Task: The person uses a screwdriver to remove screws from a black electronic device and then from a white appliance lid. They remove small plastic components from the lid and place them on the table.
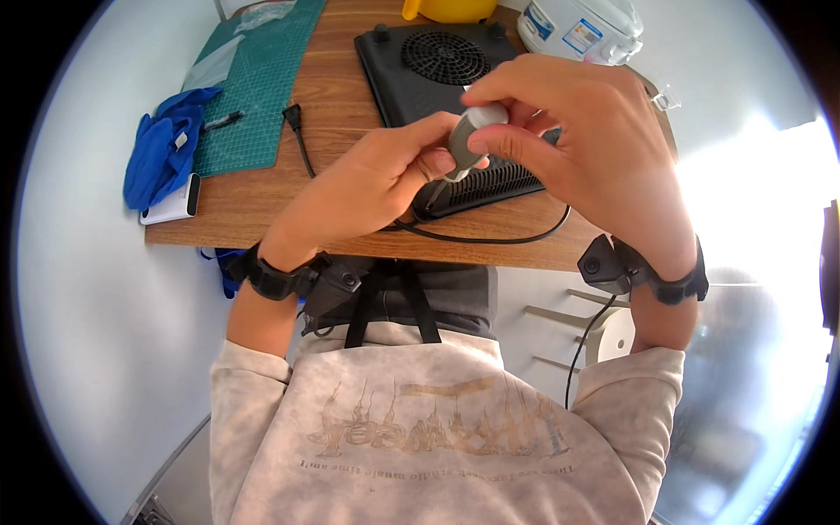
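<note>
Both hands meet over the underside of a black flat appliance (pixel 385 79), which has a round fan grille and rows of vent slots. Between them is a small grey rounded object (pixel 466 144) with a paler end; its kind does not show clearly. My left hand (pixel 367 179) pinches its lower left side between thumb and fingers. My right hand (pixel 577 131) closes round the upper pale end, thumb in front and fingers behind. The right hand's fingertips are partly hidden. A black cable (pixel 490 238) loops across the table below the appliance.
On the wooden table (pixel 219 208), a green cutting mat (pixel 254 131) lies at left, with a blue cloth (pixel 162 153), a black pen (pixel 224 121) and a white box-shaped device (pixel 175 203). A black plug (pixel 293 115) lies nearby. Behind are a yellow object (pixel 455 9) and a white appliance (pixel 582 31).
</note>
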`<state>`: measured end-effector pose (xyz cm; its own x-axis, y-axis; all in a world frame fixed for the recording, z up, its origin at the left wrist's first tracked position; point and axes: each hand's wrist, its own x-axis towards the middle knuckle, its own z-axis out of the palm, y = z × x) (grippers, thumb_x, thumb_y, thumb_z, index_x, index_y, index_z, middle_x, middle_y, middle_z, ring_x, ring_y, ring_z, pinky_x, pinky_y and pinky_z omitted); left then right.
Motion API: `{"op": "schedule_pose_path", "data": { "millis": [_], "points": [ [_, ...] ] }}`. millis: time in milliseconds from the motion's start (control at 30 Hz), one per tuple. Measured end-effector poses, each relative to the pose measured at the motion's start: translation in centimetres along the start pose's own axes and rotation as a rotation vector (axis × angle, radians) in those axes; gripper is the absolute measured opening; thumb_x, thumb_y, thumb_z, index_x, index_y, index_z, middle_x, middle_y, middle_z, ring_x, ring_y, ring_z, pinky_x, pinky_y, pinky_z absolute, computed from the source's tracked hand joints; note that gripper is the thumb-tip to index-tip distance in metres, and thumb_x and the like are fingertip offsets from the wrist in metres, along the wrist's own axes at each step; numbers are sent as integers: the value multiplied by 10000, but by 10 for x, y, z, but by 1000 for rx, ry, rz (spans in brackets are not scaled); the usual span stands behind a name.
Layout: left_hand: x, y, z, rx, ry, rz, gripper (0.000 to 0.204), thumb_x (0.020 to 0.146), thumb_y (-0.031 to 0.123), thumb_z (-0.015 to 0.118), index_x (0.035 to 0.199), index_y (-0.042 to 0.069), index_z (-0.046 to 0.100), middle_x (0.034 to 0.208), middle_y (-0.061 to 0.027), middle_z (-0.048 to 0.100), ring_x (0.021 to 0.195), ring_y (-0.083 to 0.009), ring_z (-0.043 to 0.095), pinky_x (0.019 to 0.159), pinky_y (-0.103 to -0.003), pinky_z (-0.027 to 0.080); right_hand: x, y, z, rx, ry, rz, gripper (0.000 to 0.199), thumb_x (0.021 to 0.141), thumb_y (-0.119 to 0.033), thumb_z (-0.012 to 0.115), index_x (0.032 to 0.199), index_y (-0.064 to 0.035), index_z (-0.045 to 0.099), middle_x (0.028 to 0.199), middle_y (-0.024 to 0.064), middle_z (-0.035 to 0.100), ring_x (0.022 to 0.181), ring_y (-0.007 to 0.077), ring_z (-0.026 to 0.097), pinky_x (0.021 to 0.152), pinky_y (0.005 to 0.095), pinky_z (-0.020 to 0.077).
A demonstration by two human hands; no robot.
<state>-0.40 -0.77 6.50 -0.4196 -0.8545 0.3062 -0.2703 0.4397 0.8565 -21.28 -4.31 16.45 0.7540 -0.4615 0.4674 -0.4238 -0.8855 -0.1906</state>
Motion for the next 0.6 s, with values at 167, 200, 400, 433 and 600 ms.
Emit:
{"op": "schedule_pose_path", "data": {
  "millis": [167, 200, 400, 433, 600],
  "points": [
    [-4, -2, 22, -605, 180, -28, 348, 956, -23, 584, 1275, 95, 512, 1117, -27, 586, 941, -137, 583, 868, -282, 489, 2, -10, 9, -132, 38, 61, 405, 739, -345, 851, 649, -45, 594, 541, 28, 484, 483, 170, 522, 455, 313, 361],
    [-5, -1, 23, -574, 160, 1, 352, 950, -15, 603, 1271, 99, 513, 1146, -22, 574, 965, -141, 586, 880, -289, 491, 2, -9, 11, -163, 45, 69, 441, 747, -364, 840, 615, -48, 562, 526, 34, 460, 468, 182, 498, 448, 326, 343],
    [-5, 13, 32, -314, 247, 4, 365, 919, 27, 690, 1238, 79, 521, 1133, -26, 577, 960, -147, 613, 858, -289, 507, 8, -1, 28, -296, 86, 81, 529, 814, -398, 770, 526, -58, 484, 489, 56, 438, 444, 251, 457, 433, 362, 326],
    [-3, 4, 34, -349, 237, -2, 355, 916, 34, 696, 1226, 70, 525, 1092, -34, 589, 928, -147, 615, 836, -286, 508, 7, -3, 28, -320, 67, 94, 514, 821, -398, 762, 541, -58, 497, 499, 57, 455, 451, 256, 461, 434, 367, 329],
    [3, -8, 27, -237, 185, 74, 324, 931, 37, 673, 1232, 50, 553, 902, -74, 619, 807, -154, 600, 749, -291, 495, 2, -6, 20, -193, 67, 65, 297, 821, -307, 781, 776, -40, 659, 697, 69, 616, 555, 230, 575, 502, 350, 446]
  ]
}}
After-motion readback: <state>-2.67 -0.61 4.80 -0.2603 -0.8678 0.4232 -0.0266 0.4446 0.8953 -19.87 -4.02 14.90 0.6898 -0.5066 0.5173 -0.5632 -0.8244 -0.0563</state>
